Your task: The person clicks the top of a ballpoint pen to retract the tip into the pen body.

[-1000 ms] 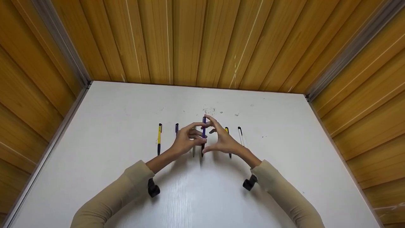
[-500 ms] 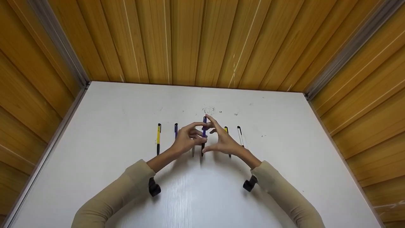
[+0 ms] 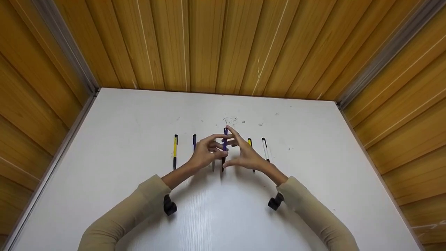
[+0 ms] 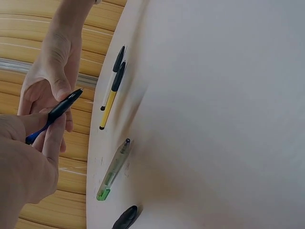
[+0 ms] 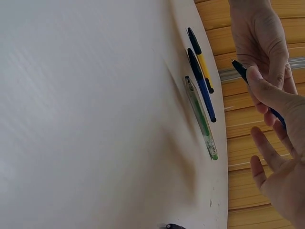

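Note:
My left hand (image 3: pixel 204 151) pinches a blue pen (image 3: pixel 224 146) with a dark grip, held above the table and pointing towards me in the head view. My right hand (image 3: pixel 245 153) is spread around the pen, its index fingertip at the far end and its thumb beside the tip end. In the left wrist view, the right thumb lies close to the pen's dark tip (image 4: pixel 66 101). Beneath the hands lies a clear pen with green parts (image 4: pixel 113 169). In the right wrist view, the right hand's lower fingers (image 5: pixel 267 149) are extended apart from the pen.
On the white table (image 3: pixel 202 216), a yellow-and-black pen (image 3: pixel 175 150) and another blue pen (image 3: pixel 194 140) lie left of the hands. A yellow pen (image 3: pixel 250 142) and a white pen (image 3: pixel 265 148) are on the right. Wood-patterned walls (image 3: pixel 223 45) border the table.
The right hand's middle fingers have shifted slightly behind the pen. Both hands otherwise keep nearly the same place, and the pens on the table stay put.

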Demonstrator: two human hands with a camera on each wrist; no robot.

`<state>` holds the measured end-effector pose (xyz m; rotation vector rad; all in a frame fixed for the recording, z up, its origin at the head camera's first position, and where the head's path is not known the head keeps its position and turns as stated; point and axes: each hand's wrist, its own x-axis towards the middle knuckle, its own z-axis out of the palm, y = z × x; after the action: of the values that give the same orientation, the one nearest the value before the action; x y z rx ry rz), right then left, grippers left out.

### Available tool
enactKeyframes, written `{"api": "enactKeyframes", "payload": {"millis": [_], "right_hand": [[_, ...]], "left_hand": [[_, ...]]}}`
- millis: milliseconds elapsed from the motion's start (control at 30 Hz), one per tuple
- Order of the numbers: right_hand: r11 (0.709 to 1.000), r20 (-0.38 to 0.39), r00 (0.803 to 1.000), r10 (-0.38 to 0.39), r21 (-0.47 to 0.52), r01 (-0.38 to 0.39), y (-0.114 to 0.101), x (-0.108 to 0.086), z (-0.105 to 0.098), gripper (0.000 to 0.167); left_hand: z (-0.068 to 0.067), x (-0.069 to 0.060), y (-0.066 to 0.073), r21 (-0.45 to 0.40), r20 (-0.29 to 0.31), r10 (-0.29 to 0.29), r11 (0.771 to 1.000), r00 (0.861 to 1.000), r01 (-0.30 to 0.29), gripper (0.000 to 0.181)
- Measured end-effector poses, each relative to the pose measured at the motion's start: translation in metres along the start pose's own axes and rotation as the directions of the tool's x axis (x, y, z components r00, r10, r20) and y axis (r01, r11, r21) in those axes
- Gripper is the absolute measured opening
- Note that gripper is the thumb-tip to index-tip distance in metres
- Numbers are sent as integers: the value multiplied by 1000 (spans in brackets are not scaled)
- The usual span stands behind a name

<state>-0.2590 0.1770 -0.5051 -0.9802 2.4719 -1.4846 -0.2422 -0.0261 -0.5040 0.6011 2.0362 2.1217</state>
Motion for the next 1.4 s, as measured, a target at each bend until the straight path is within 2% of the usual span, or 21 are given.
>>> {"api": "enactKeyframes", "payload": {"millis": [167,333,500,633,867,1067,1400], "right_hand": [[1000,9,1000,-8,-20,8,-1,1,-2,131],[999,24,999,-33,-33,34,-3,1,-7,129],[998,3,999,-32,-58,33,-3,-1,-7,130],[996,-3,999,-42,-80,42,-1,-1,-7,128],[994,-16,998,-56,-94,54,-2,-3,-8,127],[992,-15,997,-71,-105,69,-1,-4,-8,126],[993,-8,996,-88,-76,87,-2,-5,-9,123]], "left_hand": [[0,1,1,10,-6,14,1000,1000,-14,55],[1,1,3,5,-14,-12,1000,1000,12,55],[1,1,3,23,-10,-28,999,1000,28,55],[1,2,2,43,-9,-20,999,1000,20,55],[4,2,3,72,-48,6,997,999,-2,52],[6,2,2,40,-49,15,999,999,-13,50],[7,2,3,-30,-42,-39,999,998,38,50]]}}
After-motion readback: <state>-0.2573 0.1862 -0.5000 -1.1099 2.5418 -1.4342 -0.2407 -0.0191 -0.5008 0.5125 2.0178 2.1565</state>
